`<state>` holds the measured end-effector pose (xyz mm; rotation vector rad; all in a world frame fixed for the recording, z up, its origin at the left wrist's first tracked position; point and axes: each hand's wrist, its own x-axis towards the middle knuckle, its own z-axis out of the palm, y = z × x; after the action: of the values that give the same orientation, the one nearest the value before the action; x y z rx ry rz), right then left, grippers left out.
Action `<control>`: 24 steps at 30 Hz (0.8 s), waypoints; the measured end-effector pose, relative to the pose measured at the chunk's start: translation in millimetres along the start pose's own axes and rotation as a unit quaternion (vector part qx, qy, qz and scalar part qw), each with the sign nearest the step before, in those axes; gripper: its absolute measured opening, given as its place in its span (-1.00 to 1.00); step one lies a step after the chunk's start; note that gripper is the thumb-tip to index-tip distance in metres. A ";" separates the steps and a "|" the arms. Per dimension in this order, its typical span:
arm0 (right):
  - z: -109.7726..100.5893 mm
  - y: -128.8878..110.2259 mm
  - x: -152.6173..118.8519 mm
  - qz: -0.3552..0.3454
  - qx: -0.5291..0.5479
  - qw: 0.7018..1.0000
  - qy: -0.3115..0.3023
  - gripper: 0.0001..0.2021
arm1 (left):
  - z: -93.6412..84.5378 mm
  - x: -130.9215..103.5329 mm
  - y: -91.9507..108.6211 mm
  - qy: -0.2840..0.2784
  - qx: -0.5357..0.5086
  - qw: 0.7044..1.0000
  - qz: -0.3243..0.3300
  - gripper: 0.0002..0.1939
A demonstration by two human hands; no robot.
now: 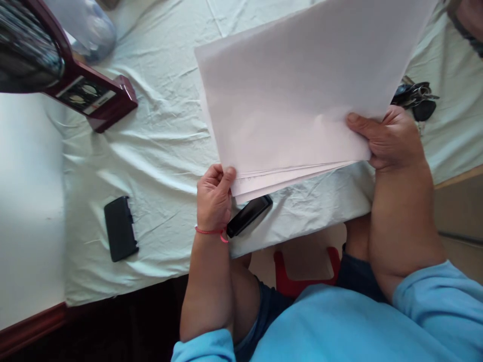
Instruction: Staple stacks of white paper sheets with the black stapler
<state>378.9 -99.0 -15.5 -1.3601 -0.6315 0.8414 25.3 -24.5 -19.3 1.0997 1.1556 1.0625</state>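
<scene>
A stack of white paper sheets [298, 95] is held up above the cloth-covered table, its top sheet blank. Some print shows on a lower sheet along the near edge, where the sheets fan slightly apart. My left hand [215, 196] pinches the near left corner between thumb and fingers. On the right, my right hand [394, 136] grips the stack's edge, thumb on top and fingers hidden beneath. Just under the near left corner lies a black rectangular object [249, 216], partly covered by my left hand and the paper.
Pale green cloth [162, 141] covers the table. At left lie a black case [121, 229] and a dark red wooden stand [113, 103]; behind it is a clear plastic bag [92, 30]. A bunch of keys [420, 98] rests at right. A red stool [290, 284] shows below.
</scene>
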 end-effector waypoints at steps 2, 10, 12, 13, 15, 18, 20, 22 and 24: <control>0.0 1.4 -0.6 -0.013 0.005 1.000 -0.011 -0.43 | -2.9 1.5 -0.7 0.024 0.019 0.999 0.013 -0.34; -4.1 12.8 4.5 -0.045 0.026 0.997 -0.049 -0.36 | -1.3 5.8 -7.8 0.038 -0.019 0.998 0.035 -0.43; -4.6 16.6 8.6 -0.063 0.033 0.997 -0.040 -0.30 | 0.4 6.3 -10.4 0.039 -0.053 0.997 0.036 -0.42; -4.8 18.2 10.4 -0.070 0.038 0.996 -0.035 -0.28 | 0.8 6.6 -11.6 0.040 -0.063 0.997 0.037 -0.42; -5.0 20.4 12.8 -0.074 0.041 0.996 -0.028 -0.29 | 0.6 7.3 -13.4 0.041 -0.072 0.996 0.039 -0.40; -5.7 21.7 14.1 -0.077 0.041 0.996 -0.027 -0.28 | -1.6 8.5 -14.8 0.039 -0.074 0.996 0.041 -0.38; -6.2 21.7 14.1 -0.080 0.040 0.996 -0.030 -0.29 | -3.6 9.3 -15.1 0.032 -0.070 0.996 0.042 -0.38; -6.5 21.5 13.9 -0.082 0.040 0.995 -0.031 -0.29 | -5.5 10.1 -15.4 0.028 -0.064 0.997 0.045 -0.37; -6.3 21.1 13.7 -0.085 0.040 0.995 -0.035 -0.29 | -7.0 11.0 -15.8 0.029 -0.058 0.997 0.049 -0.36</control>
<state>388.7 -91.3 -38.3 -1.1912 -0.7482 0.7712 20.5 -15.4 -37.0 1.0486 1.0800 1.2293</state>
